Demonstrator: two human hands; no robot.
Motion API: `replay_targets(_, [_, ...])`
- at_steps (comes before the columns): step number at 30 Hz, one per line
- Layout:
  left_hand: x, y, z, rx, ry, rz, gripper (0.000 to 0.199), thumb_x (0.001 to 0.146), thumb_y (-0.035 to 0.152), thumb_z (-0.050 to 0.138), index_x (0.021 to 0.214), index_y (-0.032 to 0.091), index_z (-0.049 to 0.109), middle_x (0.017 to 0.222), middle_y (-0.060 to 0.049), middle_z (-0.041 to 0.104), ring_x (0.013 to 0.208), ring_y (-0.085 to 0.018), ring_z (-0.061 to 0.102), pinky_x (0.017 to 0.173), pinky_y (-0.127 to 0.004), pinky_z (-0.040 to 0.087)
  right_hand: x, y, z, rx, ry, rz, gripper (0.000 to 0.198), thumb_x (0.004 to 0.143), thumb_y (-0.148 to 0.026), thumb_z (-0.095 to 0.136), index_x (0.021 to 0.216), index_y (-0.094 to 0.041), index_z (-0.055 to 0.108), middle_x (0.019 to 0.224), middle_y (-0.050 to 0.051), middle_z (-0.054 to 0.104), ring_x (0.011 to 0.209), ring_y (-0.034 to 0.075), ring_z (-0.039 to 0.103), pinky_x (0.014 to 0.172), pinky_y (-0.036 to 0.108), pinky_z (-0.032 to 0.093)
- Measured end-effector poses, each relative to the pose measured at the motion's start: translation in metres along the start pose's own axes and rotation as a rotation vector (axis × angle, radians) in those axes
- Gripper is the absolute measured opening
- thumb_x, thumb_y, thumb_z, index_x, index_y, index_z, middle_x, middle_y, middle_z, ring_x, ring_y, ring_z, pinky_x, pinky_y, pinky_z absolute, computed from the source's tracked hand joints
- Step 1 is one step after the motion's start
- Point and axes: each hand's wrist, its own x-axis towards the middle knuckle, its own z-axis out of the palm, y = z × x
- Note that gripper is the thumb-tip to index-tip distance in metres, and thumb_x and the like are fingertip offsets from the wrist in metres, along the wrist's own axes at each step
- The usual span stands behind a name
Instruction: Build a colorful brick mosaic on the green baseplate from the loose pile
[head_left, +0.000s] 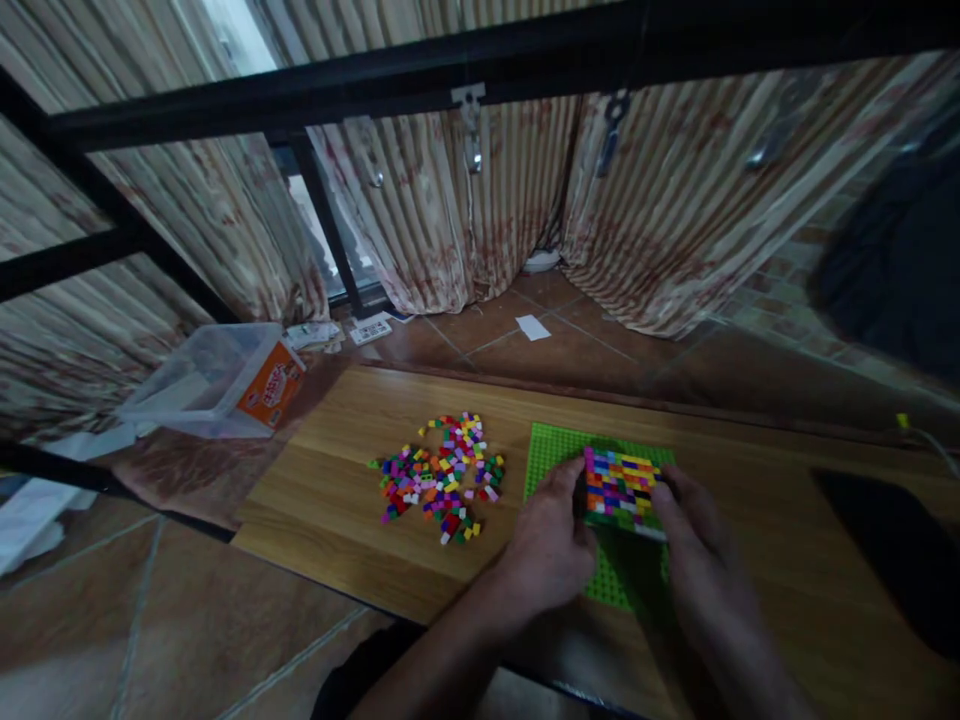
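A block of joined toy bricks [622, 484] in many colours is held between my two hands, over the green baseplate [555, 446]. My left hand [551, 535] is closed on the block's left side, and my right hand [701, 540] grips the right side, its thumb at the right edge of the coloured face. The block is tilted, with its multicoloured face towards me. Whether its underside touches the baseplate cannot be made out. Left of my left hand lies a loose pile of small coloured bricks [442, 475] on the wooden table [322, 470].
A clear plastic bin [199, 390] with an orange label stands beyond the table's left end. A dark flat object [885, 550] lies at the table's right. Curtains [465, 220] hang behind, under a black metal bar [375, 75]. A white paper [532, 327] lies on the tiled floor.
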Motion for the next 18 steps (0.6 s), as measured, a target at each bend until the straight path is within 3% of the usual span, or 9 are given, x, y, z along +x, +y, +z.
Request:
replay_targets(5, [0.008,-0.013,-0.049,0.034,0.198,-0.084,0.059,0.067,-0.001,0.048,0.12,0.019,0.064,0.116,-0.007,0.07,0.102,-0.02,0.065,0.092,-0.033,0.052,-0.002,-0.014,-0.004,0.035,0.122,0.009,0.048,0.077,-0.054,0.061,0.112,-0.021,0.066,0.113,0.007,0.07,0.103,0.029,0.064,0.09,0.043,0.05])
replay_targets(8, [0.014,-0.03,-0.089,0.042,0.36,-0.138,0.047,0.07,0.001,0.044,0.108,0.016,0.068,0.107,-0.007,0.072,0.09,-0.018,0.067,0.08,-0.029,0.054,-0.002,-0.017,-0.005,0.076,0.158,-0.059,0.044,0.076,-0.05,0.063,0.108,-0.02,0.067,0.104,0.007,0.071,0.096,0.028,0.066,0.083,0.042,0.052])
replay_targets(11, [0.012,-0.043,-0.122,0.184,0.426,-0.198,0.035,0.072,0.004,0.047,0.097,0.014,0.07,0.089,-0.005,0.072,0.078,-0.016,0.064,0.074,-0.026,0.051,-0.005,-0.019,-0.004,0.033,0.183,-0.087,0.046,0.077,-0.05,0.062,0.11,-0.019,0.067,0.1,0.007,0.071,0.091,0.029,0.066,0.078,0.043,0.053])
replay_targets(14, [0.006,-0.047,-0.139,0.321,0.355,-0.236,0.025,0.073,0.008,0.051,0.087,0.015,0.071,0.079,-0.002,0.07,0.075,-0.015,0.062,0.071,-0.023,0.048,-0.009,-0.019,0.0,-0.019,0.184,-0.092,0.049,0.078,-0.051,0.062,0.117,-0.021,0.065,0.103,0.008,0.071,0.09,0.031,0.066,0.081,0.048,0.051])
replay_targets(18, [0.001,-0.045,-0.134,0.469,0.193,-0.17,0.015,0.076,0.013,0.058,0.075,0.019,0.071,0.082,-0.004,0.072,0.08,-0.018,0.064,0.077,-0.027,0.048,-0.013,-0.016,0.006,-0.073,0.147,-0.215,0.042,0.08,-0.051,0.06,0.112,-0.024,0.067,0.114,0.007,0.068,0.103,0.031,0.063,0.096,0.052,0.045])
